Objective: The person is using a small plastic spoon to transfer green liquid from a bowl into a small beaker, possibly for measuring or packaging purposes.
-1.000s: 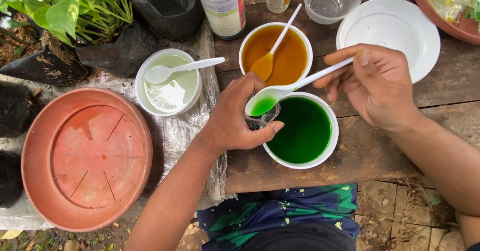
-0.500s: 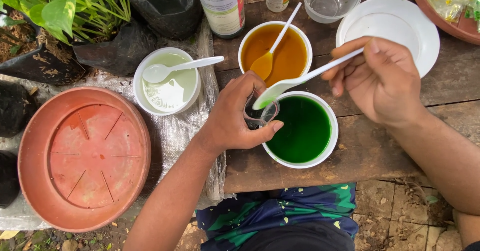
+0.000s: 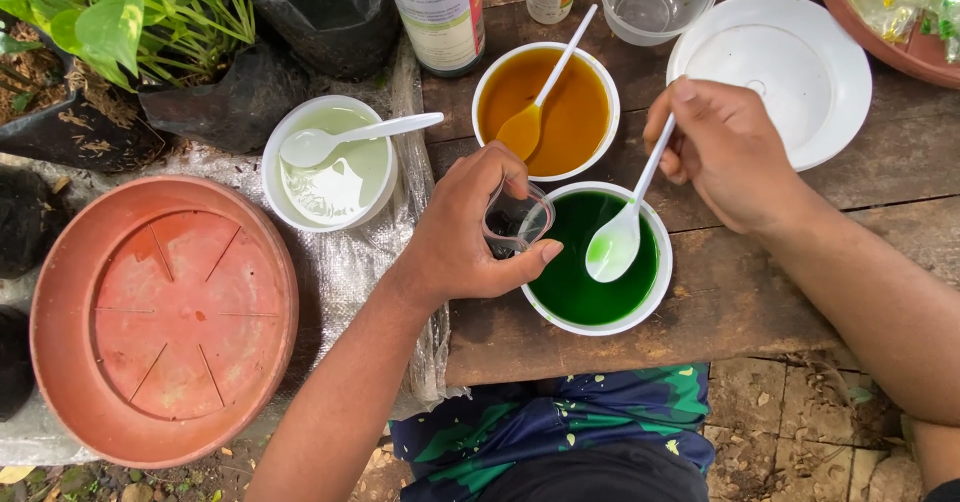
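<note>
Two hands busy: both mine, over the near edge of the wooden surface (image 3: 720, 302).
Left hand (image 3: 465, 237): grip wrapped round a small clear cup (image 3: 517, 220), tilted, held at the rim of the green bowl (image 3: 597, 259).
Right hand (image 3: 725, 152): grip pinched on a white spoon (image 3: 628, 224), its scoop down in the green liquid.
Neighbours: orange bowl (image 3: 546, 110) just behind, pale bowl (image 3: 327, 162) on plastic sheet at the left edge.
Risk: cup mouth is tiny, so a full spoon could dribble over my fingers.
Other risk: green bowl sits near the edge, and a nudge from my wrist could tip it onto my lap.
</note>
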